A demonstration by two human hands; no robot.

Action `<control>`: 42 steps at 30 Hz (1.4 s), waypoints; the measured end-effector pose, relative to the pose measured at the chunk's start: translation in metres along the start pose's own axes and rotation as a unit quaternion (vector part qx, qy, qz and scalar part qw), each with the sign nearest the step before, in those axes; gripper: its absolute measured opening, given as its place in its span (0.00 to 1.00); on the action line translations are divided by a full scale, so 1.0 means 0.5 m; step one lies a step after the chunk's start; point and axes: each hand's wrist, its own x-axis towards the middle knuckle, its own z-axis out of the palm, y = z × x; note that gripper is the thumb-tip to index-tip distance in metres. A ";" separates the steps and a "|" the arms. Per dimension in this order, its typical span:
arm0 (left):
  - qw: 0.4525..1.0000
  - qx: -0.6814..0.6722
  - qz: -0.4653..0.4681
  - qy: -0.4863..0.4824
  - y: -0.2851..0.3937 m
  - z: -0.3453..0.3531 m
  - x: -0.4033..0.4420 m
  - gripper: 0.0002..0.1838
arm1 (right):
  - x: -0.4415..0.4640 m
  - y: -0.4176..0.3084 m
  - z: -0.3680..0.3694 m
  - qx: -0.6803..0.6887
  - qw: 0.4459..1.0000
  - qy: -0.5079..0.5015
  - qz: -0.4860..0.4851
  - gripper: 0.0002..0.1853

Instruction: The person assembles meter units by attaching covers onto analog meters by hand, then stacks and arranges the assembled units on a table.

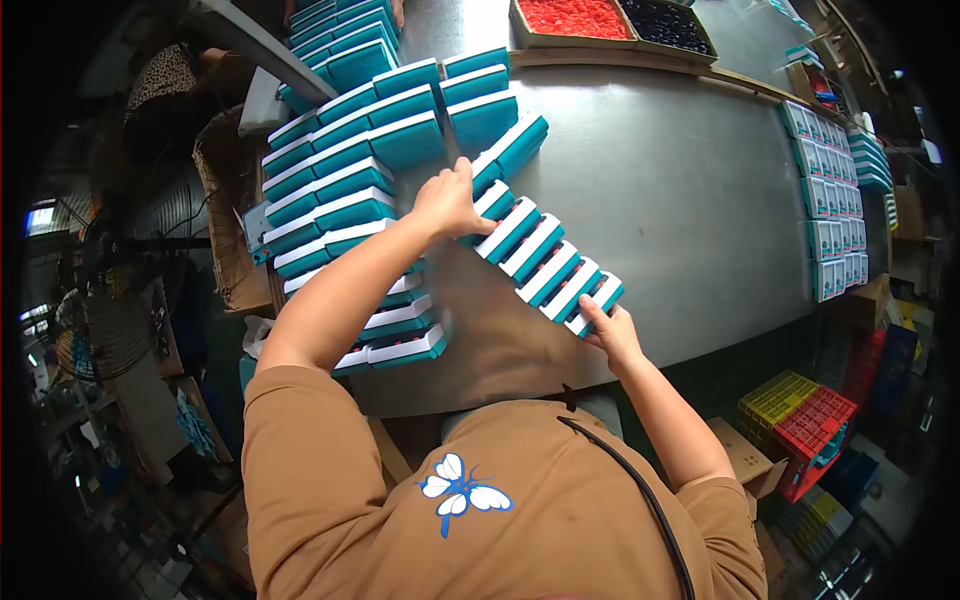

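A slanting row of small teal-and-white boxes (537, 247) stands on the metal table between my hands. At the row's upper-left end, my left hand (448, 206) is closed around the boxes, thumb against the near side and fingers on the far side. My right hand (614, 334) grips the lower-right end, with its thumb over the last box; its other fingers are partly hidden underneath. Beyond my left fingertips, another teal-and-white box (520, 148) lies at an angle, touching or almost touching the row. Dark and red bits show in the boxes' open sides.
Several rows of similar boxes (345, 170) fill the table's left side. Cartons of red pieces (575, 18) and black pieces (668, 25) stand at the back. More boxes (828, 200) are stacked at the right edge. Red and yellow crates (800, 415) sit below on the right.
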 end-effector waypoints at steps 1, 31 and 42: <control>1.000 -0.008 -0.005 -0.016 0.001 -0.004 0.001 0.44 | 0.004 0.009 0.005 0.012 1.000 0.006 -0.021 0.32; 0.959 0.171 0.078 0.210 -0.065 -0.703 0.579 0.41 | 0.420 -0.671 0.363 0.260 0.929 -0.070 -0.253 0.23; 0.992 0.051 0.037 0.105 -0.406 -0.478 0.844 0.43 | 0.542 -0.712 0.418 0.129 0.966 -0.199 -0.099 0.31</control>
